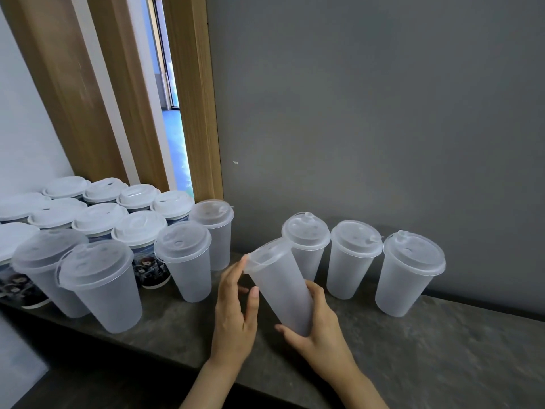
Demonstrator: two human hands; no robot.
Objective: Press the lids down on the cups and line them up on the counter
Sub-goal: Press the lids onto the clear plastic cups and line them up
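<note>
A frosted plastic cup [280,278] with its lid [267,255] on is tilted to the left above the counter. My right hand [320,323] grips its lower body. My left hand [236,305] is beside the cup with fingers spread, its fingertips touching the lid's rim. Three lidded frosted cups stand in a row along the grey wall to the right: the nearest [306,246], the middle [352,258] and the far right one [408,273].
To the left, several lidded frosted cups [103,284] and printed paper cups with white lids [138,231] crowd the dark stone counter [427,349]. A wooden door frame [200,113] rises behind them. The counter's front edge drops off at the lower left.
</note>
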